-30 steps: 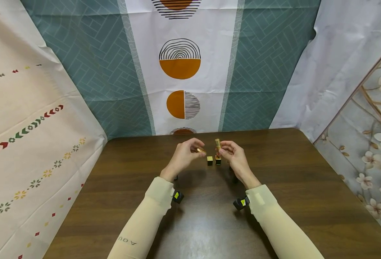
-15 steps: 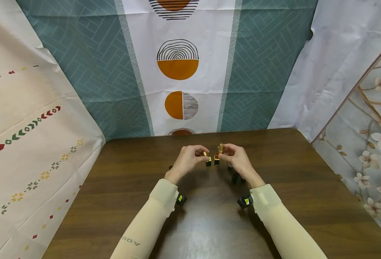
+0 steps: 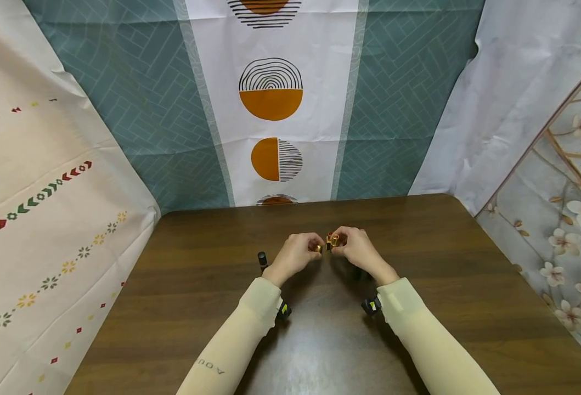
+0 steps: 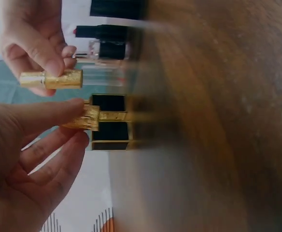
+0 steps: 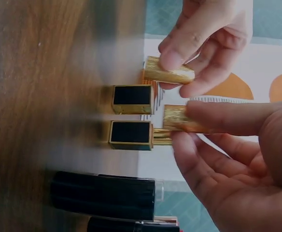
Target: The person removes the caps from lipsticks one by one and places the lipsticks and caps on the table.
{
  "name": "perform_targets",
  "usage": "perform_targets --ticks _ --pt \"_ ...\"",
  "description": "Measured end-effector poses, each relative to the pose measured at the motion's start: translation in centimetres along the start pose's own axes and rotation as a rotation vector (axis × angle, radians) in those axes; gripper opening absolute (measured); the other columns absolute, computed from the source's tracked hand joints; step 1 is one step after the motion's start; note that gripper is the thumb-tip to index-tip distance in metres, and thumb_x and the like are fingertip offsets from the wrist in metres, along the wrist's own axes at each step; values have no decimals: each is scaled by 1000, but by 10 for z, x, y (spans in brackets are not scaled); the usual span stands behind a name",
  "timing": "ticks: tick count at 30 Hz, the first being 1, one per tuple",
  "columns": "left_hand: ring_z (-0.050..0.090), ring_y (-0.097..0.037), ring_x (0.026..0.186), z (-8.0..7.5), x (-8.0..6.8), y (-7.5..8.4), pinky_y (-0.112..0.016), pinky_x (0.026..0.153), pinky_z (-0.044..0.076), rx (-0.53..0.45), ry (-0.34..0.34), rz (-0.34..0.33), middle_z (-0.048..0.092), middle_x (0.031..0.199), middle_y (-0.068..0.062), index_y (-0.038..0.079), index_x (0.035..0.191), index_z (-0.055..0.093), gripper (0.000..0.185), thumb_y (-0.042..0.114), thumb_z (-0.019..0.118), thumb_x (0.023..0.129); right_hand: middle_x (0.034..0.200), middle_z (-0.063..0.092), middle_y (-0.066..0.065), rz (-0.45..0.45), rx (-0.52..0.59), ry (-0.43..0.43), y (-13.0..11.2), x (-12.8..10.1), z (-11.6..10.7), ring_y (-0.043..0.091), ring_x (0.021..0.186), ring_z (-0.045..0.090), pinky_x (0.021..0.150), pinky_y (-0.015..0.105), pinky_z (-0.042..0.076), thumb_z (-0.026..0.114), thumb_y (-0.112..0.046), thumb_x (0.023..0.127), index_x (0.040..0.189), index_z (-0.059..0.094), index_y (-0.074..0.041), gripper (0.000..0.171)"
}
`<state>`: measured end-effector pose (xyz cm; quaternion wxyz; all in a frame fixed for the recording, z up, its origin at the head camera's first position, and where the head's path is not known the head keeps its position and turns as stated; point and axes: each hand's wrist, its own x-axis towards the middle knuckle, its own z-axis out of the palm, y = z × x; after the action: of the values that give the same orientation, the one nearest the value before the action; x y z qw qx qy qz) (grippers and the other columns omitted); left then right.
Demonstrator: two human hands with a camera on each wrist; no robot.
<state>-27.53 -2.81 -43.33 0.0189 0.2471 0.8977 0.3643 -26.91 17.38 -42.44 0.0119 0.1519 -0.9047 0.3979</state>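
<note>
My left hand (image 3: 296, 253) pinches a short gold cylinder (image 4: 84, 119), which looks like a lipstick cap. Beside it, my right hand (image 3: 360, 251) pinches a gold lipstick tube (image 4: 63, 79) with a narrower end, between thumb and fingers. The two gold pieces are apart. Close to the fingers stand two black-and-gold square pieces on the table: a lipstick base (image 5: 130, 135) with a gold neck, and a plain box-like cap (image 5: 133, 99). In the head view the base (image 3: 328, 242) shows a little red on top, and the left hand hides the square cap.
Black lipstick tubes (image 5: 105, 194) stand near the right hand, with a clear tube (image 4: 105, 75) among them in the left wrist view. Another black tube (image 3: 263, 261) stands left of the left forearm. Patterned cloth (image 3: 275, 159) hangs behind the brown wooden table (image 3: 211, 307).
My left hand has moved right and nearer, passing in front of the square cap. My right hand has lowered the gold tube and tipped it. The black tube at the left has come into view.
</note>
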Motion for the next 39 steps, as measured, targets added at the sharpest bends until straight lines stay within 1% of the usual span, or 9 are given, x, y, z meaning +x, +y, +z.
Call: perform_targets --ticks 4,6,11,14,16,20,26,34,39 --pt "66 -13 83 6 1 -4 -31 75 55 41 -9 -13 72 94 0 8 109 76 18 4 80 91 95 71 9 -6 -92 -71 -3 5 5 22 81 64 83 45 50 78 3 88 106 71 1 19" --pt "65 -13 82 8 2 -5 -31 75 54 57 -16 -16 71 93 0 8 107 75 18 4 81 91 98 71 10 14 -120 -97 -4 6 7 24 83 63 75 43 53 78 4 88 106 71 1 20" --pt "64 -14 82 12 4 -6 -32 75 53 86 -35 -22 70 92 1 9 106 75 17 4 81 90 98 70 9 46 -216 -116 -7 8 12 32 95 62 78 44 52 80 3 87 105 73 -3 20" --pt "63 -14 81 14 4 -6 -32 75 52 98 -42 -28 70 92 1 9 105 75 17 3 81 90 96 69 8 44 -257 -115 -7 7 15 32 96 61 78 44 52 79 3 88 102 72 -3 17" --pt "63 -14 81 15 4 -6 -32 74 52 101 -48 -24 70 92 0 9 105 75 17 3 81 90 92 68 8 50 -274 -114 -7 7 16 31 93 60 75 42 51 78 3 88 99 71 -3 14" --pt "62 -14 78 16 4 -4 -31 71 51 94 -59 -15 70 92 -1 8 106 75 17 2 79 91 89 67 7 62 -294 -113 -7 8 17 30 92 60 74 41 51 74 7 88 94 71 -4 12" --pt "61 -14 78 17 4 -4 -31 71 51 94 -56 -10 69 90 0 8 105 75 17 1 80 90 87 67 7 59 -310 -141 -6 9 17 33 94 58 73 41 50 70 11 86 94 71 -4 17" --pt "60 -14 77 19 7 -7 -31 72 50 113 -62 6 68 89 1 10 102 74 18 0 81 88 89 68 10 88 -281 -182 -5 11 18 24 73 53 61 33 43 66 15 85 96 70 -3 22" --pt "60 -14 82 17 6 -6 -32 75 51 122 -81 3 68 92 1 12 104 74 21 1 82 88 89 67 13 78 -290 -197 -6 10 18 23 72 52 61 32 42 67 14 85 99 69 -4 23"
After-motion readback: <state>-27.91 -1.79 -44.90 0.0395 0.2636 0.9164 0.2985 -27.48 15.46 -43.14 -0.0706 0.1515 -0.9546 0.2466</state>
